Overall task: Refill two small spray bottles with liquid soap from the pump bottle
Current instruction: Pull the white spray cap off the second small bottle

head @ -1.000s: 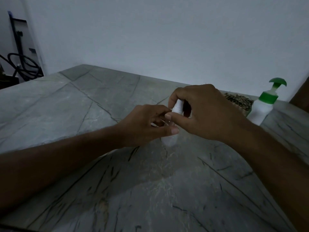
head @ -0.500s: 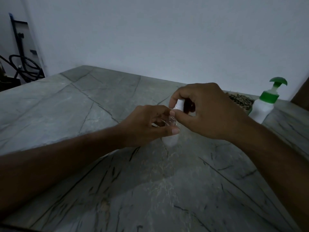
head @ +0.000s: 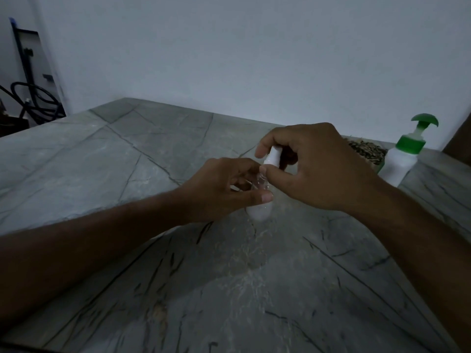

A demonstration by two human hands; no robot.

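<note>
Early going, by the look of it — the pump bottle stands untouched on the stone surface, well right of the grip. The left hand wraps the small clear spray bottle; the right hand pinches its white cap — on or off, I cannot tell.

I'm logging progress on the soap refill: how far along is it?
Done: the small spray bottle shows white liquid in its lower part. In hand: the left hand holds it, and the right hand pinches its white spray cap. Left: only one spray bottle is visible; the pump bottle stands untouched to the right.
</note>
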